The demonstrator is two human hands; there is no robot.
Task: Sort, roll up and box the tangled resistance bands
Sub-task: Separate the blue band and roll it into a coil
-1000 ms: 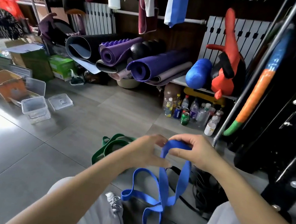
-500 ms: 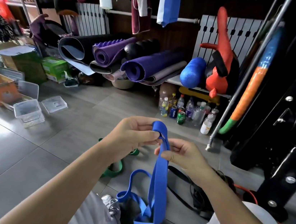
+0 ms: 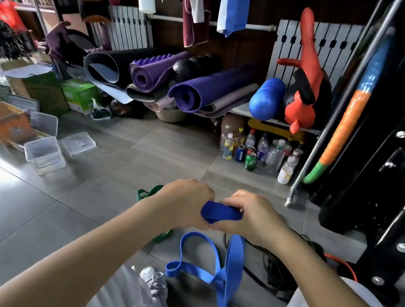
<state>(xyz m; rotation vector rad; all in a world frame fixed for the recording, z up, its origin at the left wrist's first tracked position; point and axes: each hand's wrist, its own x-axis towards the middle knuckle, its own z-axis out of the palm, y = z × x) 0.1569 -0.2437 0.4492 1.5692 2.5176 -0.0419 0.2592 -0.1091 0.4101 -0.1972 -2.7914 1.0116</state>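
A blue resistance band (image 3: 222, 212) is held in front of me, its top end folded into a short roll. My left hand (image 3: 184, 202) and my right hand (image 3: 252, 216) both grip that roll, thumbs underneath. The rest of the blue band hangs in loops down to the floor between my knees. A green band (image 3: 148, 194) lies on the grey floor, mostly hidden behind my left hand. Black bands or cords (image 3: 276, 268) are piled on the floor under my right forearm, with an orange one (image 3: 344, 264) beside them.
Clear plastic boxes (image 3: 44, 155) and a loose lid (image 3: 79, 142) stand on the floor at the left, next to an orange box (image 3: 2, 121). Rolled mats (image 3: 191, 92), bottles and cans (image 3: 255, 152) line the wall. A black machine frame (image 3: 395, 204) fills the right.
Both hands have lowered and come together on the band's top end, which is now folded into a short roll. The hanging loops have shifted on the floor.
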